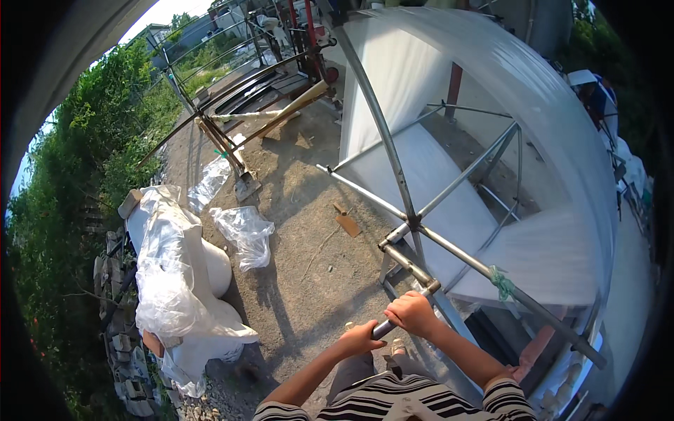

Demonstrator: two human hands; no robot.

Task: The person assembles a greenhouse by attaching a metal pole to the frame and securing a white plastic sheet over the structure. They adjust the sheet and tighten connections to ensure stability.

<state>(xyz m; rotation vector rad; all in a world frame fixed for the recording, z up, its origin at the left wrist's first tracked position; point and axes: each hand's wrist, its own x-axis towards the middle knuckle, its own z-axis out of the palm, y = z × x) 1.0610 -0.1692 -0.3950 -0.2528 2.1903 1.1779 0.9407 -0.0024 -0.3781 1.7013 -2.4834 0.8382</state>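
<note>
In front of my body, both hands are closed round a short metal crank handle (383, 329). My left hand (359, 339) grips its lower end, and my right hand (414, 314) holds it near the joint. From that joint a metal arm (405, 265) runs up to the hub (413, 223) of a large frame of metal pipes. White translucent plastic film (562, 105) wraps round the frame on the right, smeared in places. A green tie (502, 283) is knotted on one pipe.
White sacks (175, 266) under clear plastic stand at left. Crumpled clear plastic (246, 233) and a small brown scrap (347, 224) lie on the gravel. A rack with long bars (263, 98) stands beyond, beside green bushes (77, 168). Another pink-toned arm-like shape (540, 347) shows at right.
</note>
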